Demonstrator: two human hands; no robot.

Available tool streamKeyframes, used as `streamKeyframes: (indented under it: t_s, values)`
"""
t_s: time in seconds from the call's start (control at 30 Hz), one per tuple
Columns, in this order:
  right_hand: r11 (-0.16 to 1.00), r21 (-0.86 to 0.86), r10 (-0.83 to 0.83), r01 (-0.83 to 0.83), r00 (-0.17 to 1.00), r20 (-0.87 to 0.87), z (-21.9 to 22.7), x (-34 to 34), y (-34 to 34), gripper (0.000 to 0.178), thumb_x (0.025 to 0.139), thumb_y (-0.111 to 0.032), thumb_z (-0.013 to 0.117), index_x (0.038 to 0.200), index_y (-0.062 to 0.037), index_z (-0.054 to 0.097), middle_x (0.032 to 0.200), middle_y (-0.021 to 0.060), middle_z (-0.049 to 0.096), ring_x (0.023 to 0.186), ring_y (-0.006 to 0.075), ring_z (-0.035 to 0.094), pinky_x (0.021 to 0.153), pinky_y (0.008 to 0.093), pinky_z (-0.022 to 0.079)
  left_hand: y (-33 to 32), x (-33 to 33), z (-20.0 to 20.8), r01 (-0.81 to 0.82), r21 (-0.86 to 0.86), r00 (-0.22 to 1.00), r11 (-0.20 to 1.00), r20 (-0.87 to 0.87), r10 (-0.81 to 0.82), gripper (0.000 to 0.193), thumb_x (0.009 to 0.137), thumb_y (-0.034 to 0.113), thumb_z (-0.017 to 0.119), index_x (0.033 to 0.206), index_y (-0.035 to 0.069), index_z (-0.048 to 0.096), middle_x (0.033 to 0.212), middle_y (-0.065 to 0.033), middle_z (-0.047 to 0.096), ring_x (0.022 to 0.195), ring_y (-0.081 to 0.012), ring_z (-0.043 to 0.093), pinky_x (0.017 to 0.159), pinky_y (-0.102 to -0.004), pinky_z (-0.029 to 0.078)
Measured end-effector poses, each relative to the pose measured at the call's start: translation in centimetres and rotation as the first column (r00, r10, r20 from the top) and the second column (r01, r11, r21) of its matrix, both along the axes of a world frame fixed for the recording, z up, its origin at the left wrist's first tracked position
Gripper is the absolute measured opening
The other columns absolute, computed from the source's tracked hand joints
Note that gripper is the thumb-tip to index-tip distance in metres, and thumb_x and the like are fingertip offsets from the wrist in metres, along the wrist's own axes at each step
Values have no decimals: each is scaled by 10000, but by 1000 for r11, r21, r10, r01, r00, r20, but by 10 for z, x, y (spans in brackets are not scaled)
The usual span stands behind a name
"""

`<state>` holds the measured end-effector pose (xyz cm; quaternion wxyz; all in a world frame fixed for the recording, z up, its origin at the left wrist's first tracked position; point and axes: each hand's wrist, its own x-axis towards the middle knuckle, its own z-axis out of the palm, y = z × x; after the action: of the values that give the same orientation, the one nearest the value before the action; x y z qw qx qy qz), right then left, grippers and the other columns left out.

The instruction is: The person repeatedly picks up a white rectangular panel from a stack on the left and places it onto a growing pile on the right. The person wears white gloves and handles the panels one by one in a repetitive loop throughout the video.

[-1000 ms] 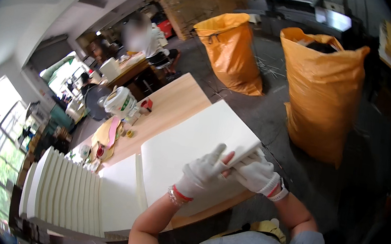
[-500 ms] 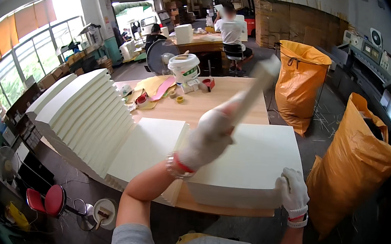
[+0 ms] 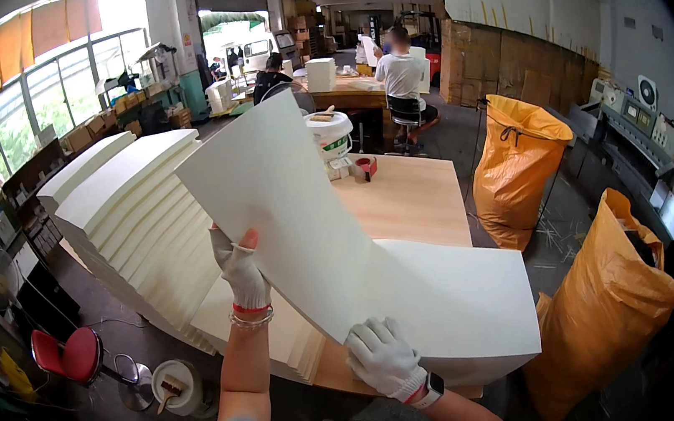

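My left hand (image 3: 243, 273), in a white glove with the thumb tip bare, grips the near edge of a large white paper sheet (image 3: 282, 178). The sheet is lifted and curves down to the right, onto a thick stack of white paper (image 3: 453, 296); whether it is one sheet or several I cannot tell. My gloved right hand (image 3: 386, 357) lies on the near left edge of that stack, its fingers slightly bent over the paper where the sheet bends up. Left of it, partly under the raised sheet, lies a lower white pile (image 3: 216, 305).
Many stepped white stacks (image 3: 135, 211) lean along the table's left side. A white bucket (image 3: 329, 134) and a red tape dispenser (image 3: 366, 167) stand on the table (image 3: 415, 195). Orange sacks (image 3: 518, 174) stand at the right. A red stool (image 3: 82, 353) is at lower left. Beyond, a person (image 3: 403, 71) sits.
My left hand has come down and left from above the stack, and the paper it holds now spreads as a broad curved sheet. My right hand has moved from the stack's right side to its near left edge.
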<state>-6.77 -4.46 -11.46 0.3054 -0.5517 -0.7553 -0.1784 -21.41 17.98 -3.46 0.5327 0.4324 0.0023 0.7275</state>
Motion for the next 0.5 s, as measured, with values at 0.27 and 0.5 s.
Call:
streamKeyframes:
  t_s: [0.27, 0.5]
  values:
    - [994, -109, -1, 3, 1000, 14, 11, -4, -2, 353, 764, -255, 754, 999, -48, 591, 1073, 115, 598, 1031, 299, 581, 924, 464, 462, 65, -20, 31, 31, -68, 999, 997, 21, -30, 430, 923, 6, 620, 1340, 66, 538, 1244, -79, 634, 1092, -224, 643, 927, -378, 561]
    - [994, -104, -20, -30, 892, -452, -1, -32, 24, 697, 864, -267, 768, 1406, 25, 441, 1285, 230, 583, 1273, 388, 549, 1104, 517, 417, -39, -15, 38, -537, 112, 824, 836, -143, 549, 545, 872, 37, 752, 1360, -10, 513, 1238, -79, 588, 1087, -173, 582, 984, -369, 486]
